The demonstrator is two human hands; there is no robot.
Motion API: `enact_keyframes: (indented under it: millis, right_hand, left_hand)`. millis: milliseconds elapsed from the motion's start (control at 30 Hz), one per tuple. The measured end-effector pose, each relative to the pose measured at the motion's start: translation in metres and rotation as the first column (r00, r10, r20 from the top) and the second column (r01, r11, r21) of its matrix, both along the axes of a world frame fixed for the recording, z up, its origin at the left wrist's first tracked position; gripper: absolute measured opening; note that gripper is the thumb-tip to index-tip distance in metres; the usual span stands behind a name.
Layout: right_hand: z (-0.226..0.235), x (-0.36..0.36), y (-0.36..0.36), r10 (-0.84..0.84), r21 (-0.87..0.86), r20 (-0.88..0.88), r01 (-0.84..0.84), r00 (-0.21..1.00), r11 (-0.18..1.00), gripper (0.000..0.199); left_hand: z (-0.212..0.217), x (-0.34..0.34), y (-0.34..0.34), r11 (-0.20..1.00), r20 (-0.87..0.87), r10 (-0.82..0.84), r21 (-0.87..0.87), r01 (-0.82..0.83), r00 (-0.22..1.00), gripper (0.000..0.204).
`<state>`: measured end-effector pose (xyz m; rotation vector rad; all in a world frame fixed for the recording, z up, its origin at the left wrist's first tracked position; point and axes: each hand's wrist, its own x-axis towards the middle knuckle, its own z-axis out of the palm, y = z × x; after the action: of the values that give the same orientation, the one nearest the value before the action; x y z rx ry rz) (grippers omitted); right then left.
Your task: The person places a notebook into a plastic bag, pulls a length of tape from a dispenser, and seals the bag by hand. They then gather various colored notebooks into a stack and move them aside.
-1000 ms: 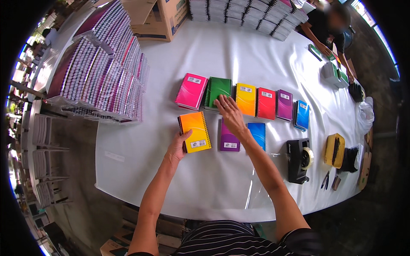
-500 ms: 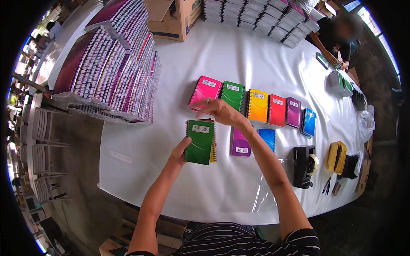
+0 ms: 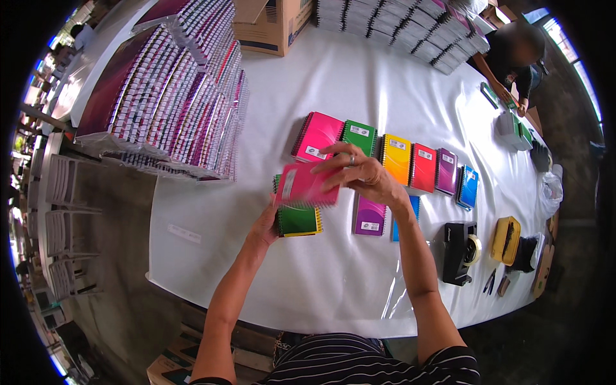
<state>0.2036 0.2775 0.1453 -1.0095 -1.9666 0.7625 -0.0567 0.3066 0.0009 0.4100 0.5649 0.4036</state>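
"Holding something in your right hand (image 3: 364, 172), are you?"

"Yes, a pink notebook (image 3: 307, 187). My fingers are bent over its right side, so the hand is mostly closed on it. It's blurred, and I can't make out where my thumb sits."

"And your left hand (image 3: 263, 223)?"

"Curled round the left edge of a green notebook (image 3: 296, 222), with the other fingers hidden beneath. A yellow notebook (image 3: 319, 222) peeks out under it, at the right and lower edges."

"Where exactly is the pink one?"

"Over the upper part of the green, turned sideways, spiral edge toward me. I can't tell whether the two touch."

"What lies beyond?"

"A row on the white counter (image 3: 212, 276), left to right: a second pink notebook (image 3: 322, 131), a second green notebook (image 3: 359, 136), a second yellow notebook (image 3: 395, 155), a red notebook (image 3: 422, 168), a purple notebook (image 3: 446, 170) and a blue notebook (image 3: 469, 187). Nearer me are a second purple notebook (image 3: 370, 215) and a second blue notebook (image 3: 416, 206), the latter largely behind my right forearm."

"Further off?"

"On the right, a black tape dispenser (image 3: 457, 256), and past it a yellow basket (image 3: 498, 240). On the left, tall stacks of spiral-bound books (image 3: 173, 109); at the far side, a cardboard box (image 3: 262, 32). Far right, another person (image 3: 507, 64) leans over the counter"
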Motion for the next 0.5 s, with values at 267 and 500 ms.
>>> enact_keyframes:
  millis: [267,500]
  right_hand:
    - [-0.048,-0.005,-0.003,-0.044,-0.177,-0.194,0.009,0.980,0.984,0.035]
    - [-0.039,-0.004,0.019,0.359,-0.316,-0.248,-0.426,0.900,0.848,0.029]
  left_hand:
    - [0.071,0.051,-0.010,0.975,0.383,-0.071,0.222,-0.017,0.921,0.077]
    - [0.010,0.012,-0.013,0.986,0.202,-0.151,0.097,0.133,0.968,0.097]
